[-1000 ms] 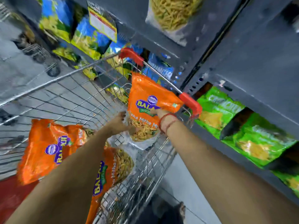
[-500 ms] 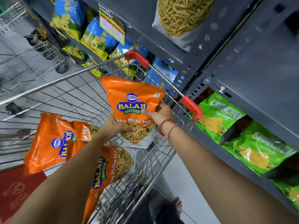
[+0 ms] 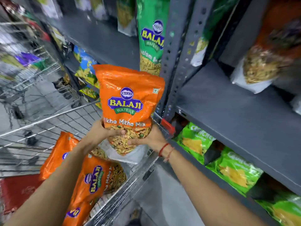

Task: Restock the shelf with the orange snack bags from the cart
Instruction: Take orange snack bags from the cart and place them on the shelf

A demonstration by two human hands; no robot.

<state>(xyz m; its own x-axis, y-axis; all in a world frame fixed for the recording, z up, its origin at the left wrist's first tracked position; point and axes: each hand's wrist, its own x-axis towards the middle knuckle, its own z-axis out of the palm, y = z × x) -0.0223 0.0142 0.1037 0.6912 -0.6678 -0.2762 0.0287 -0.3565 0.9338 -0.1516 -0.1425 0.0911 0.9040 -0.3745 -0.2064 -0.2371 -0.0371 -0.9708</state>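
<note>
An orange snack bag (image 3: 128, 98) stands upright above the wire cart (image 3: 53, 118), its label facing me. My left hand (image 3: 104, 134) grips its lower left corner and my right hand (image 3: 146, 139) cups its bottom right. Two more orange bags lie flat in the cart: one (image 3: 94, 181) under my left forearm, another (image 3: 58, 154) behind it. A grey shelf board (image 3: 228, 111) runs to the right of the held bag. An orange-topped bag (image 3: 267, 51) with a clear window sits at its back.
A perforated grey upright post (image 3: 172, 66) stands just right of the held bag. Green bags (image 3: 228, 167) fill the shelf below. A tall green bag (image 3: 151, 41) and blue bags (image 3: 84, 67) sit on the left bay. The cart's red handle end (image 3: 167, 126) is near my right wrist.
Both hands have lifted the orange bag up out of the cart and toward the shelf post. My view has tilted up, bringing the upper shelf into sight.
</note>
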